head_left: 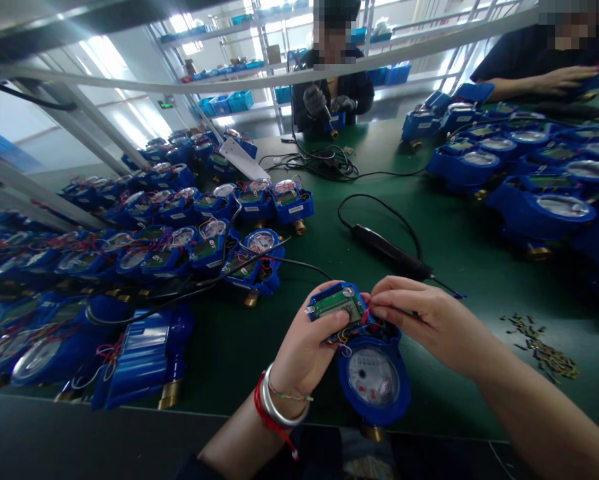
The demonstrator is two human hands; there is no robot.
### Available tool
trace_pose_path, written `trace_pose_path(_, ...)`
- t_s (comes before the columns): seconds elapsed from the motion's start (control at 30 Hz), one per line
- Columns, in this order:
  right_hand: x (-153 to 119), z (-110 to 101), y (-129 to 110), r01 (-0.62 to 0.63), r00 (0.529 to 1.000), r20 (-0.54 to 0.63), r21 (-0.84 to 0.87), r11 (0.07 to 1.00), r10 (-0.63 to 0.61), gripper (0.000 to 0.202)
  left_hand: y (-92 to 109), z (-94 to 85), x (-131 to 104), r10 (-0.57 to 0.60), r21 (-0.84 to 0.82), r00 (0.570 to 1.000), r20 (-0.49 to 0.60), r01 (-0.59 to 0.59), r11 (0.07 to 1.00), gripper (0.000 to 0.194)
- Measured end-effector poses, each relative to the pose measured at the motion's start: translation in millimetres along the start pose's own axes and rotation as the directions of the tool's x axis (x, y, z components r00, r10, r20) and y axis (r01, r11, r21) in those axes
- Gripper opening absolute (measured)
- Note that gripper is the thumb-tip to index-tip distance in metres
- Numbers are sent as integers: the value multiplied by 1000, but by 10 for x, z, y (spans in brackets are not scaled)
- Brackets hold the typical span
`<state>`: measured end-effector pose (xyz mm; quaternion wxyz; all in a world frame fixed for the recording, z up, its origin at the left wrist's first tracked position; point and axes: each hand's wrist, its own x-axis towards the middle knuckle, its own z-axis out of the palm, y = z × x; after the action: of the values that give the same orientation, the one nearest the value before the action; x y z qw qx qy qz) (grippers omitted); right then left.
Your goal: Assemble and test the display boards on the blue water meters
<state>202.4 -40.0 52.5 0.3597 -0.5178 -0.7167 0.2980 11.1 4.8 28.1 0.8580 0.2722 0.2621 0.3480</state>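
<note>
A blue water meter (374,377) with a round dial lies near the table's front edge, its brass fitting toward me. My left hand (312,340) grips the meter's upper housing, thumb across the green circuit board (334,303). Red, yellow and black wires come out beside the board. At the housing's right side, my right hand (429,320) pinches the red wires (368,315) between thumb and fingers; the fingertips partly hide them. A black electric screwdriver (392,252) with a looped cord lies just beyond my right hand.
Many open blue meters (169,250) with loose wires crowd the left side. More meters (539,193) stand at right. A pile of small screws (542,347) lies right of my right arm. Black cables (324,163) cross the green table (309,213). Two co-workers sit opposite, one gloved (314,100).
</note>
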Motion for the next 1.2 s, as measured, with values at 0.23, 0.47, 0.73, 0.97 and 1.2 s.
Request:
trace_pose_path(0.23, -67, 135, -12, 86, 990, -97, -187, 979, -106, 18, 11, 39, -4, 29, 21, 999, -17, -28, 999, 46)
trace_pose_path(0.47, -106, 199, -26, 40, 993, -109, -119, 992, -54, 19, 3, 23, -13, 32, 45, 999, -41, -30, 999, 47)
trace_pose_path(0.73, -24, 148, 5, -84, 995, -41, 212, 974, 95, 29, -1, 34, -9, 33, 37, 998, -56, -31, 999, 49)
trace_pose_path(0.97, 32, 169, 83, -44, 997, -59, 0, 999, 44, 28, -39, 1, 3, 79, 25, 994, -81, -77, 997, 49)
trace_pose_path(1.2, 9, 202, 146, -27, 991, -130, -111, 993, 13, 31, -63, 51, 12, 163, 27, 984, -75, -162, 986, 45)
